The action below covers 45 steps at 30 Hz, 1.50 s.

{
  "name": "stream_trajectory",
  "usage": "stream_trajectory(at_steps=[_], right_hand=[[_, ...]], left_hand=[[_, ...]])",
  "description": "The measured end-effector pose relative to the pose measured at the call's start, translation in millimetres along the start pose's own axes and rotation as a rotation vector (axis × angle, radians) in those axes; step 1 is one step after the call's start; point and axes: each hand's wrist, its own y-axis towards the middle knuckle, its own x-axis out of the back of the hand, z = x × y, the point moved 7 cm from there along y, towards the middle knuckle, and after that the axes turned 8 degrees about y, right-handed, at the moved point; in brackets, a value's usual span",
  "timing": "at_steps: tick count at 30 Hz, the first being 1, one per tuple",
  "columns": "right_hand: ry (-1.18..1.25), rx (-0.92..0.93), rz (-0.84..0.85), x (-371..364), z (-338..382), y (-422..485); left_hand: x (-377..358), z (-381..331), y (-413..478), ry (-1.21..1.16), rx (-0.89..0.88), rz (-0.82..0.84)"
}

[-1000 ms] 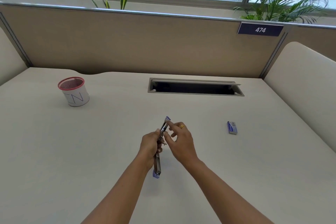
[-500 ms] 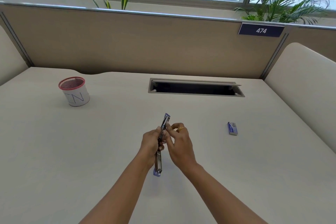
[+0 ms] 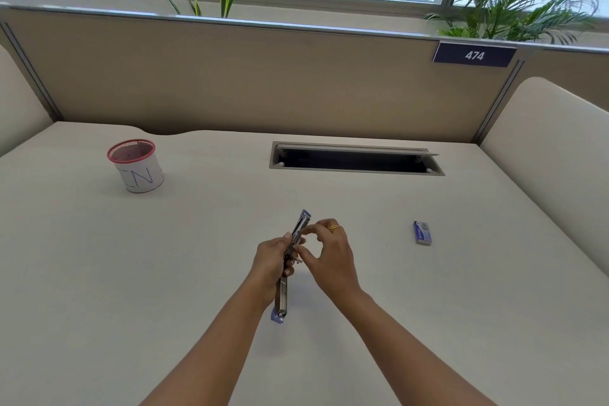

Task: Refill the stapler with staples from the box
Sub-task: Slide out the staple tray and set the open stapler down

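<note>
Both forearms reach in from the near edge and meet over the table point(image 3: 131, 273). stapler point(image 3: 282, 297) is swung open nearly flat, held off the table: purple near end hangs below the left hand, far end sticks up just past both hands. left hand point(image 3: 271, 257) grips it around the middle, fingers wrapped round the metal. right hand point(image 3: 329, 257) sits tight against the left, thumb and index curled in and pinching at the stapler's far half; other fingers bent, ring point(image 3: 334, 228) on one. There's a small metallic bit at the thumb tip, too small to tell whether it's staples. staple box point(image 3: 421, 232) lies flat on the table well to the right of the right hand, untouched. Far left of the left hand, further out: mesh cup point(image 3: 136, 165), pink rim, upright. Beyond the hands: open cable slot point(image 3: 356, 160) in the tabletop. Behind that the partition point(image 3: 230, 76), with number plate point(image 3: 474, 55) reading 474 at its right end.
</note>
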Motion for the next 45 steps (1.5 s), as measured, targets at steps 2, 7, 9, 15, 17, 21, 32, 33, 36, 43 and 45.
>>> stream_trajectory(at_steps=[2,7,9,15,17,21,32,33,36,43,45], right_hand=[[0.015,-0.007,0.027,-1.6,-2.5,2.3],[0.022,-0.045,0.013,-2.1,-9.9,4.0],[0.052,-0.073,0.004,-2.6,-12.6,3.4],[0.174,-0.147,0.016,-6.9,-18.6,1.9],[0.193,-0.154,0.035,-8.0,-19.4,1.5],[0.26,-0.205,0.059,-11.4,-26.1,-2.3],[0.23,-0.536,0.17,-23.5,-71.6,-23.8],[0.222,-0.536,0.172,-23.6,-71.7,-24.1],[0.214,-0.547,0.125,-19.4,-70.7,-23.0],[0.574,-0.677,0.048,-18.5,-61.7,-27.3],[0.881,-0.8,0.026,-26.3,-56.7,-29.6]], left_hand=[[0.8,0.6,0.0,0.025,-0.007,0.004],[1.1,1.0,-0.3,0.111,-0.033,-0.002],[1.3,0.3,-0.2,0.142,-0.042,-0.012],[-0.5,-1.6,1.7,0.215,-0.068,-0.017],[1.4,-0.3,3.2,0.27,-0.075,-0.03],[6.9,2.1,6.3,0.387,-0.106,-0.102],[25.9,1.8,1.6,0.584,-0.142,-0.267],[25.2,0.4,0.3,0.587,-0.147,-0.263],[24.0,-4.4,-3.6,0.585,-0.177,-0.257],[20.8,-8.9,-10.6,0.542,-0.202,-0.245],[19.9,-11.4,-12.5,0.55,-0.222,-0.243]])
